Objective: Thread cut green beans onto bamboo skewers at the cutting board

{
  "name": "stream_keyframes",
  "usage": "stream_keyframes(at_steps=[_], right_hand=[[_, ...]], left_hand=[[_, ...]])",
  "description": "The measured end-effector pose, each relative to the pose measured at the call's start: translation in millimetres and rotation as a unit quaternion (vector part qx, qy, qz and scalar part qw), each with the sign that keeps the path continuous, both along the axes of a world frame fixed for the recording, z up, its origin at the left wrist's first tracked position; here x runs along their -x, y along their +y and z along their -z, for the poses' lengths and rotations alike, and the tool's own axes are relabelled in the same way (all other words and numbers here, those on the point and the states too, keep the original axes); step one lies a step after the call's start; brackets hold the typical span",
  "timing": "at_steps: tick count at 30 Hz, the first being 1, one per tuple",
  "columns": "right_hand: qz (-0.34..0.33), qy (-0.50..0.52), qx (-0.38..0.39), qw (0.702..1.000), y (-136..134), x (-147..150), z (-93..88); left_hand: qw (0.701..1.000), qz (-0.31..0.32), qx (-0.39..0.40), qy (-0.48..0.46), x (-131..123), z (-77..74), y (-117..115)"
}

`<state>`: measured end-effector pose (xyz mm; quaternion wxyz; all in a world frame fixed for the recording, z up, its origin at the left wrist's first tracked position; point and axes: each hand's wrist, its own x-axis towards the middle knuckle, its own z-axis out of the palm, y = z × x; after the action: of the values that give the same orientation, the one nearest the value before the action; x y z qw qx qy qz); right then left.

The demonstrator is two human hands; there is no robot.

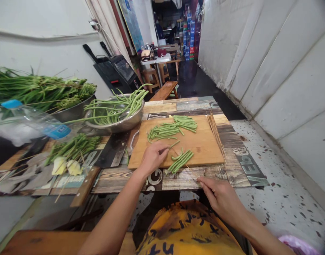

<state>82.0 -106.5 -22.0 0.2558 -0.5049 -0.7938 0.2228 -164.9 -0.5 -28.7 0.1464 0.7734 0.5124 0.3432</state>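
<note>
Between the fingers of my right hand [218,193] is the end of a thin bamboo skewer [192,171], held low at the table's front edge. Several cut long bean pieces [181,161] are threaded side by side across the skewer, over the front of a wooden cutting board [205,147]. My left hand [155,156] pinches a single long bean piece [174,144] by the skewer's far tip; whether the tip has entered it, I cannot tell. Two loose heaps of cut bean pieces [163,131] lie farther back on the board.
Bare skewers [217,136] lie along the board's right edge. Left of it stand a steel bowl [119,124] of long beans, a cleaver [110,150], skewered bean bundles [74,148], a water bottle [36,120] and a basin of greens [78,108]. A bench [163,91] is beyond the table.
</note>
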Motion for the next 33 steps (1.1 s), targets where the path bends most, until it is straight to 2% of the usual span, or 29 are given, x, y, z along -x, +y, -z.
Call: stream_keyframes(at_steps=[10,15,19,28,33], right_hand=[[-0.019,-0.005,0.014,1.000,12.3,8.6,2.0],[-0.015,-0.074,0.027,0.997,30.0,19.1,-1.9],[-0.006,-0.113,0.029,0.993,34.1,21.8,0.7],[0.008,-0.121,0.034,0.992,28.1,20.7,1.0],[0.016,-0.142,0.023,0.989,28.7,21.5,1.4]], left_hand=[[1.000,0.026,0.007,0.003,2.2,-5.1,1.1],[0.999,0.049,-0.001,-0.003,4.6,-5.1,2.2],[0.997,0.071,0.010,0.016,7.0,-7.6,0.2],[0.999,-0.009,-0.036,0.027,-2.6,-8.0,-19.4],[0.995,0.009,-0.065,0.072,-7.0,-6.9,-18.5]])
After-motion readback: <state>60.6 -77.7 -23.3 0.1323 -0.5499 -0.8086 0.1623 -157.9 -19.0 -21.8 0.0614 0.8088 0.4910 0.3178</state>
